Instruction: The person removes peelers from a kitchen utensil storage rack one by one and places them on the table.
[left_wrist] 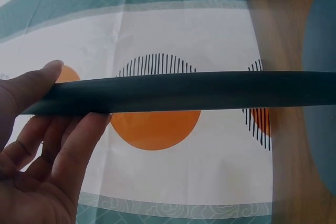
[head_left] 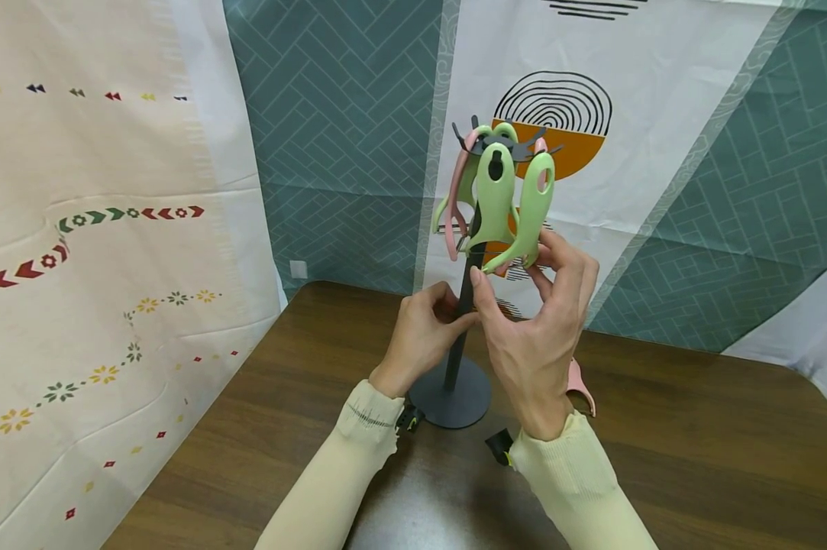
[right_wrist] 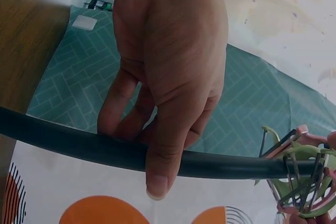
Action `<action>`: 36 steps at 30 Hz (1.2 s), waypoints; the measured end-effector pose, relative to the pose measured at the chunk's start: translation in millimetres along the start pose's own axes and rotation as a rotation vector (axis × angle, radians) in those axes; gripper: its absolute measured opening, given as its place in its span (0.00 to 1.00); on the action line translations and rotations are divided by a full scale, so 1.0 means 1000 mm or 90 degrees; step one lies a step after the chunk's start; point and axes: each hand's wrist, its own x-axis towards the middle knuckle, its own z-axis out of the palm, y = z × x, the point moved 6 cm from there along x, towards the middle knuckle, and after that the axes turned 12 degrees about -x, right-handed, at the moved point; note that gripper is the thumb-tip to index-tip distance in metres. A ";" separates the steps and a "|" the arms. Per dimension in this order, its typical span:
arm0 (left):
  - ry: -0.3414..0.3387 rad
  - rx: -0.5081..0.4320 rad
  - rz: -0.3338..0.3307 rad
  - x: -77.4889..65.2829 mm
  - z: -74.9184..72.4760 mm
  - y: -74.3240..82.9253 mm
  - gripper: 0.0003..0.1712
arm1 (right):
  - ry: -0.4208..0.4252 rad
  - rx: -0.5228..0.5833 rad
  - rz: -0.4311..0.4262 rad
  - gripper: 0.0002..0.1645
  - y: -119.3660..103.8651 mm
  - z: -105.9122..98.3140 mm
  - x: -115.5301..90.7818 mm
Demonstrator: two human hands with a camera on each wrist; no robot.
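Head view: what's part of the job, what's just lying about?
Job, likely:
stand, pinched by left hand
green peeler, pinched by right hand
other hanging peelers
pink piece on table, probably another peeler

Incidental, likely:
small white rectangle near table's edge
patterned cloths

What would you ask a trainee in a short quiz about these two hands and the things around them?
1. True or false: the left hand holds the slim, dark-grey upright pole.

2. Multiple choice: what colour is the small curved object lying on the brown wood-grain table, to the right of the pole in the head view?
a) green
b) pink
c) orange

3. Short answer: which hand holds the lower end of the smooth, Y-shaped green peeler at the right of the hanging bunch?

Key:
1. True.
2. b.
3. The right hand.
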 end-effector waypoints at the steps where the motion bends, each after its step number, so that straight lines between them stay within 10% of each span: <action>1: 0.000 0.001 0.000 0.000 0.000 0.000 0.14 | -0.001 0.000 0.000 0.40 0.000 0.000 0.000; 36: -0.009 -0.010 -0.008 0.000 0.001 -0.002 0.12 | -0.032 -0.027 0.003 0.40 0.011 -0.005 -0.012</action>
